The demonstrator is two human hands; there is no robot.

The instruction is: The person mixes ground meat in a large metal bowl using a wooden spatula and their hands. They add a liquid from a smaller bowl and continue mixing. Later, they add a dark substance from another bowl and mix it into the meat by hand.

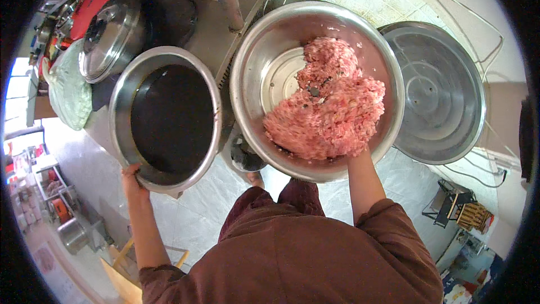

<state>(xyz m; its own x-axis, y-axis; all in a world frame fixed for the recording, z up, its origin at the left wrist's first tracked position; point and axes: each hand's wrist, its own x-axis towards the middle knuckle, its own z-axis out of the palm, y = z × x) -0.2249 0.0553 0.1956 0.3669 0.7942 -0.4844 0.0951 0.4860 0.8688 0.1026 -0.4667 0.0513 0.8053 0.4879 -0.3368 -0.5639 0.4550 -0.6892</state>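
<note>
My left hand (134, 180) grips the near left rim of a stainless steel basin (121, 135) that holds a dark, almost black liquid (173, 118). To its right stands a larger stainless steel bowl (253, 71) with a big mass of pink minced meat (325, 114). A few dark bits lie on the meat near its middle. My right hand (359, 160) reaches over the bowl's near rim and is sunk in the meat at the lower right. Only the wrist shows there, so the pose of its fingers is hidden.
Right of the meat bowl is another large metal basin (438, 93). A lidded steel pot (112, 36) and a tied plastic bag (69, 88) sit at the upper left. A wooden chair or stool (122, 278) stands behind my left arm. Cables (476, 12) run along the wall.
</note>
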